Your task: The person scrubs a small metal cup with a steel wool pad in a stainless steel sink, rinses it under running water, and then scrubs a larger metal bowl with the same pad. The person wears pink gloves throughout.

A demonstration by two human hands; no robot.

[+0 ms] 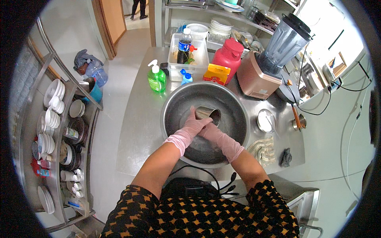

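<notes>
A metal cup [205,112] lies tilted on its side over a large steel basin [166,139], its mouth facing right. My left hand [195,123], in a pink glove, grips the cup's near left side with the thumb along it. My right hand [210,131], gloved too, is just below the cup; its fingers are hidden under the left hand and cup, so its hold cannot be made out. To the right of the basin stand a small bowl of white contents with a spoon [266,121], a beige cloth [263,151] and a dark scrubber [286,157].
Behind the basin are a green pump bottle [156,78], a blue-capped bottle [186,78], a yellow packet [216,73], a clear plastic bin [175,70], a red jug [227,59] and a blender [259,76]. A dish rack [59,166] stands left. A person's legs [139,9] show beyond the doorway.
</notes>
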